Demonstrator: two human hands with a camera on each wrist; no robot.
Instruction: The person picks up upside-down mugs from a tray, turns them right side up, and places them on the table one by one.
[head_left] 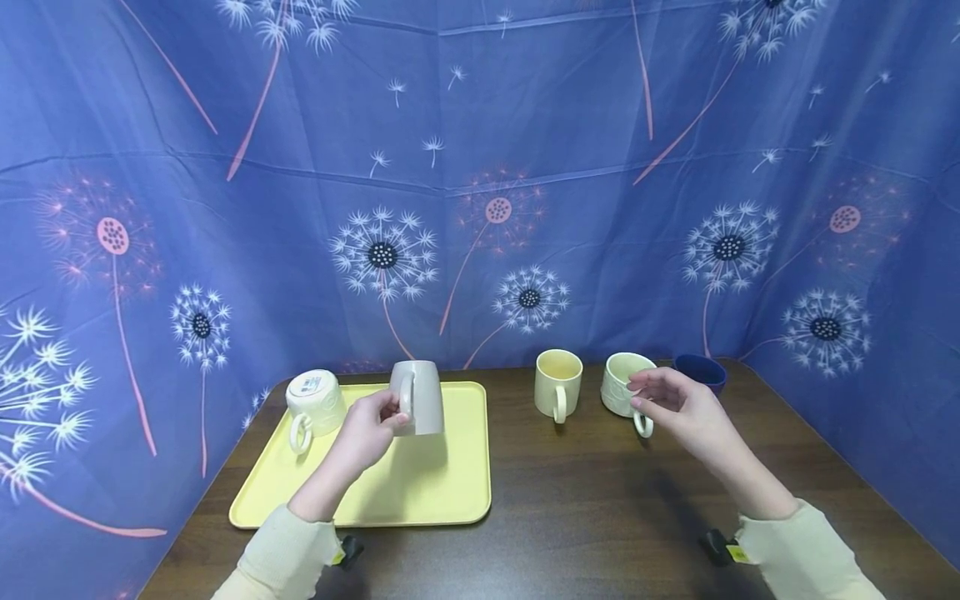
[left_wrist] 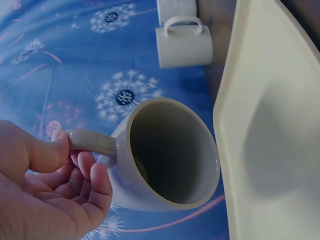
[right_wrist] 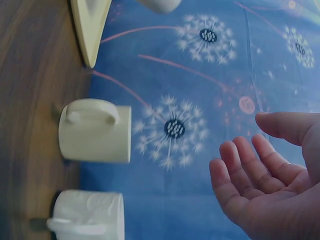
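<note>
My left hand (head_left: 369, 433) pinches the handle of a grey mug (head_left: 426, 398) between thumb and fingers. The mug hangs upside down over the yellow tray (head_left: 465, 492), and its mouth (left_wrist: 172, 152) faces the tray in the left wrist view. On the tray's back left corner sits a cream mug (head_left: 318, 404), bottom up, its handle toward me. My right hand (head_left: 686, 408) hovers with loosely bent fingers and nothing in them, overlapping a white embossed mug (head_left: 619, 392) in the head view. The right wrist view shows that hand (right_wrist: 270, 185) apart from the mugs.
A pale yellow mug (head_left: 551, 396) stands upright left of the embossed one. Behind my right hand is a dark blue cup (head_left: 708, 372), partly hidden. The brown wooden table (head_left: 570, 517) meets a blue dandelion-print cloth (head_left: 600, 208) at the back and sides.
</note>
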